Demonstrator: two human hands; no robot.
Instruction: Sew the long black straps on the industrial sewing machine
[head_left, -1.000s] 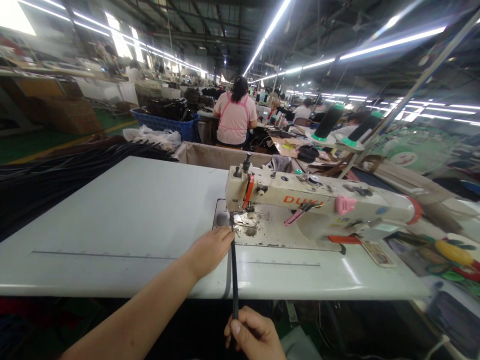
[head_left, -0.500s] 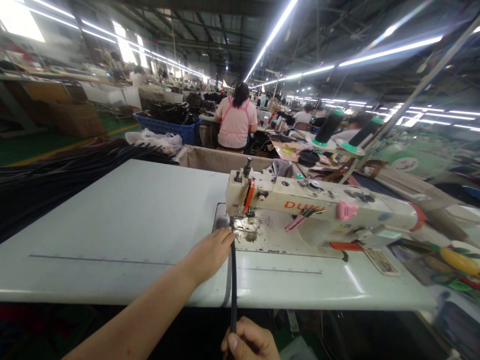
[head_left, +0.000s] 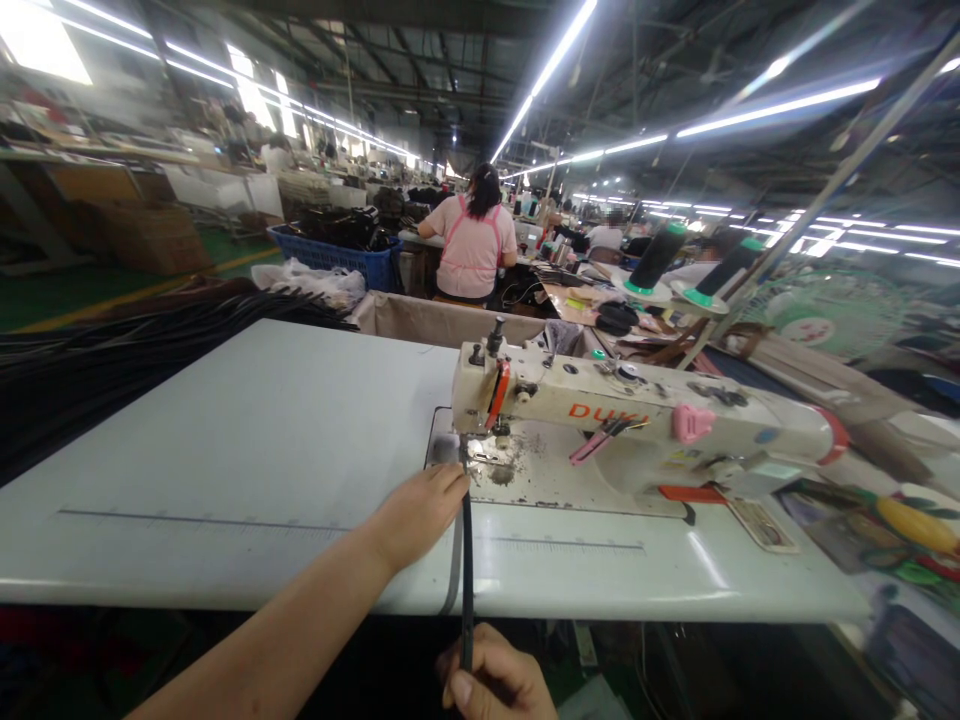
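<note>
A narrow black strap (head_left: 468,570) runs from under the presser foot of the sewing machine (head_left: 555,400) down over the table's front edge. My left hand (head_left: 424,510) lies on the table just in front of the needle area, its fingers closed on the strap. Below the edge, my right hand (head_left: 499,675) pinches the same strap between thumb and fingers. The stitching point is partly hidden behind my left fingertips. Pink-handled snips (head_left: 596,440) hang against the machine's body.
The white table (head_left: 247,420) carries a printed ruler line. A pile of black straps (head_left: 150,350) lies at its left. Beyond stand a blue basket (head_left: 367,262) and a seated person (head_left: 472,245). Two black thread cones (head_left: 658,258) stand at the right.
My left hand has slid slightly toward me along the strap. My right hand has shifted slightly up and still pinches it. The seated person's left arm has moved outward.
</note>
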